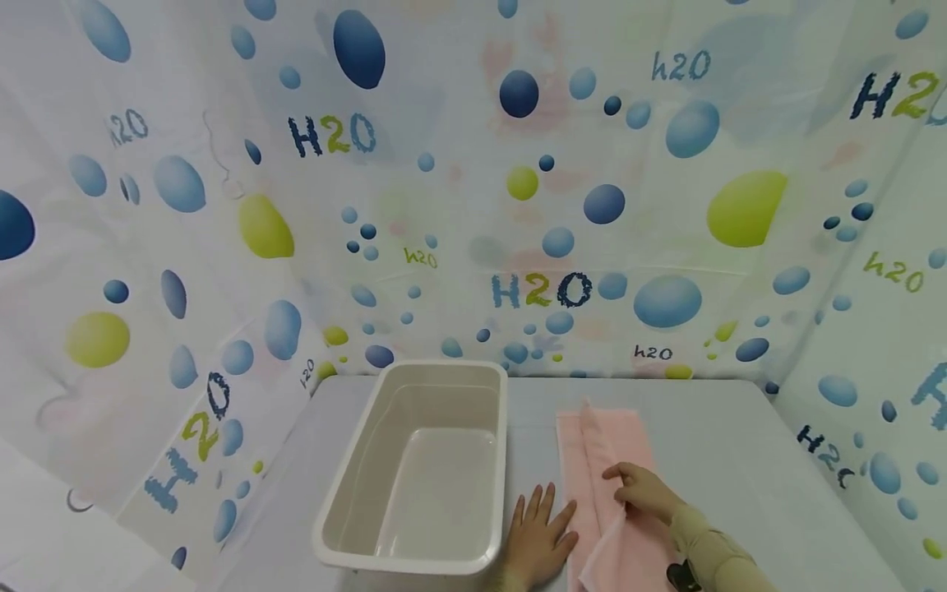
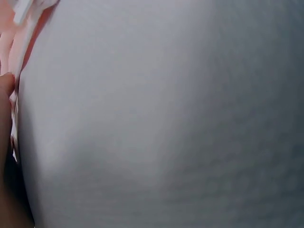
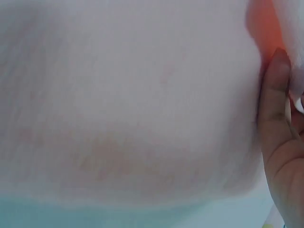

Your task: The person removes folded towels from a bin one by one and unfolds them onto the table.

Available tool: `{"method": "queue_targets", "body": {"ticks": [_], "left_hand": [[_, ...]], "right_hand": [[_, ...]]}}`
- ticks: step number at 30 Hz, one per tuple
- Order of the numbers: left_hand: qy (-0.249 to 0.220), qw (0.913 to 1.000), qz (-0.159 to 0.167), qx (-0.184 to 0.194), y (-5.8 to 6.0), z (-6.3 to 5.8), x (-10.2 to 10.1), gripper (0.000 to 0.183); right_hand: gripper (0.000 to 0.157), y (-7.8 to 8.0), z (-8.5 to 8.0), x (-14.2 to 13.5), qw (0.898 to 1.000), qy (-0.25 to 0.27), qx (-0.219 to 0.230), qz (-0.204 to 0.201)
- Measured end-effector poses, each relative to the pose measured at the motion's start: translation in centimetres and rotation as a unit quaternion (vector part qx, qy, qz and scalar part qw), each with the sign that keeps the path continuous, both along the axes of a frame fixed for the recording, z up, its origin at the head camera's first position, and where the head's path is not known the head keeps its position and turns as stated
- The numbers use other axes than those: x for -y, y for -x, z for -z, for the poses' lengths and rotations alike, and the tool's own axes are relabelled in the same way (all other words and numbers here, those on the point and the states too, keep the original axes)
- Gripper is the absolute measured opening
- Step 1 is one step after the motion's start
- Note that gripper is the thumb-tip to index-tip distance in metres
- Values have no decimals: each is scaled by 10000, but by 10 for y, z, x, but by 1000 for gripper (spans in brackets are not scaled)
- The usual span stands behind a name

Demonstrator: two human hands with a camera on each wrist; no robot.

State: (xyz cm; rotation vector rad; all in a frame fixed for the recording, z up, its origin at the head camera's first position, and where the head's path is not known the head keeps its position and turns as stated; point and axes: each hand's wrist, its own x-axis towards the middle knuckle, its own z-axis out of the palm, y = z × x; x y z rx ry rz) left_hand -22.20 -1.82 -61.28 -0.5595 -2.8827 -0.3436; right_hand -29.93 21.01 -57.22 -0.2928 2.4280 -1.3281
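A pink towel (image 1: 642, 547) lies lengthwise on the white table, folded in layers, with one long edge lifted along its middle. My right hand (image 1: 645, 492) pinches that raised edge between thumb and fingers. In the right wrist view the towel (image 3: 142, 95) fills most of the picture, and the thumb (image 3: 275, 95) presses against the cloth. My left hand (image 1: 538, 538) rests palm down with fingers spread, between the basin and the towel, its fingertips at the towel's left edge. Only a sliver of that hand (image 2: 6, 123) shows in the left wrist view, beside pink cloth (image 2: 40, 35).
A cream plastic basin (image 1: 501, 460) stands left of the towel, with nothing inside it. White table surface (image 1: 747, 469) extends to the right. A curtain (image 1: 459, 205) printed with bubbles and "H2O" hangs behind and along both sides.
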Motion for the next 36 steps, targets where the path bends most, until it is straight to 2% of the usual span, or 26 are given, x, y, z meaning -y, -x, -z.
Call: {"method": "queue_targets", "body": {"ticks": [5, 9, 14, 18, 26, 30, 33, 36], "left_hand": [[62, 9995, 2, -299, 0, 7, -1, 43], [115, 9988, -21, -482, 0, 10, -1, 43], [161, 9992, -23, -363, 2, 6, -1, 43], [218, 9992, -31, -336, 4, 2, -1, 42], [174, 9992, -57, -348, 4, 0, -1, 42], [70, 9998, -86, -179, 3, 0, 0, 43], [-29, 9999, -86, -67, 0, -2, 1, 43], [-33, 10000, -70, -49, -2, -3, 2, 43]], "right_hand": [[58, -5, -2, -25, 9991, 163, 384, -74], [65, -9, -5, -44, 9983, 142, 558, -55], [69, -13, -7, -64, 9979, 133, 635, 72], [68, -14, -7, -76, 9990, -68, 424, 102], [65, -13, -13, -88, 9938, -1030, -195, 366], [60, -13, -15, -94, 9842, -1612, -722, 115], [57, -12, -12, -104, 9697, -2133, -1184, -139], [57, -10, -7, -117, 9622, -2416, -1247, -156]]}}
